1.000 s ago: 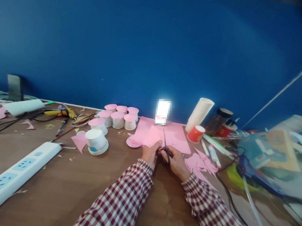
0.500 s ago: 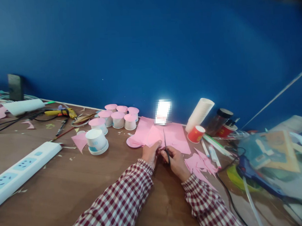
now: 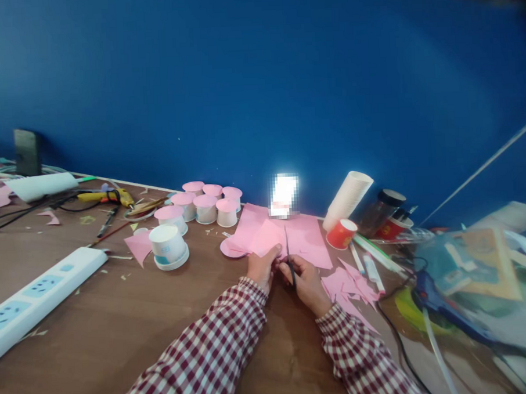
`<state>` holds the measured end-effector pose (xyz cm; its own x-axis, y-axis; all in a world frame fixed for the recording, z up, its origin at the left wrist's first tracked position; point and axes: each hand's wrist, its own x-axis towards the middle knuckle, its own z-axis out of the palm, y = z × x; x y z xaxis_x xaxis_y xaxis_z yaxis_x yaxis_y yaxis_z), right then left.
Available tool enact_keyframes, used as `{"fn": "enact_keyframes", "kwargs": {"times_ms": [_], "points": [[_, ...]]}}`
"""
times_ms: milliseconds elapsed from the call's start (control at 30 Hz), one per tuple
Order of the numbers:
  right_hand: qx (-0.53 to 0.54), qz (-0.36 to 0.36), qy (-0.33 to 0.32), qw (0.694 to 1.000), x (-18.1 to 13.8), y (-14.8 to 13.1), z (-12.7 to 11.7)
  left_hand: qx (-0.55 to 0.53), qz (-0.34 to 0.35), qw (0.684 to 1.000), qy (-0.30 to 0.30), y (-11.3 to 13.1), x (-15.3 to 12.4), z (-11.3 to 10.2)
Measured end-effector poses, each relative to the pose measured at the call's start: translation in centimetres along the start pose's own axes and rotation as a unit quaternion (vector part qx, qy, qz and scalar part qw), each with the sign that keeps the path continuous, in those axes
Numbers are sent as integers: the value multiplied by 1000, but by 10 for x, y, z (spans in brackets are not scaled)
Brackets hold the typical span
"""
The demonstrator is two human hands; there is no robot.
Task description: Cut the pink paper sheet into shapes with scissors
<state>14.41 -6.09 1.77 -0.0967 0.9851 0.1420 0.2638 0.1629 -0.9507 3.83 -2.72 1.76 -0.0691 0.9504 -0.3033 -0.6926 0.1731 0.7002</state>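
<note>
My left hand [image 3: 264, 269] pinches a piece of pink paper [image 3: 265, 239], thumb on top. Fingers of my right hand [image 3: 308, 280] are wrapped round the dark handles of a pair of scissors [image 3: 288, 248], whose blades point away from me beside the paper's right edge. Both hands nearly touch. Beneath and behind them lie larger pink sheets [image 3: 309, 233], with a rounded pink piece [image 3: 231, 249] at their left. Pink offcuts [image 3: 347, 286] are heaped to the right of my right hand.
Several paper cups with pink tops [image 3: 204, 202] stand at the left, near a plain cup [image 3: 167, 245]. A power strip [image 3: 45, 296] lies front left, a yellow glue gun [image 3: 108, 196] behind it. Right: stacked white cups [image 3: 348, 199], a red cup [image 3: 342, 234], a blue glue gun [image 3: 446, 308].
Almost nothing differs. The scissors and my right hand have shifted very slightly; my left hand keeps its place on the pink paper.
</note>
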Motion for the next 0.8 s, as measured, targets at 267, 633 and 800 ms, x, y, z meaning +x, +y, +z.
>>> {"fn": "enact_keyframes", "kwargs": {"times_ms": [267, 633, 800], "points": [[-7, -18, 1, 1000, 0, -2, -1, 0, -3, 1000, -18, -5, 3, -2], [-5, -3, 2, 1000, -1, -2, -1, 9, -5, 1000, -13, -4, 3, -3], [-5, -1, 1, 1000, 0, 0, -1, 6, -4, 1000, -10, -4, 4, -4]]}}
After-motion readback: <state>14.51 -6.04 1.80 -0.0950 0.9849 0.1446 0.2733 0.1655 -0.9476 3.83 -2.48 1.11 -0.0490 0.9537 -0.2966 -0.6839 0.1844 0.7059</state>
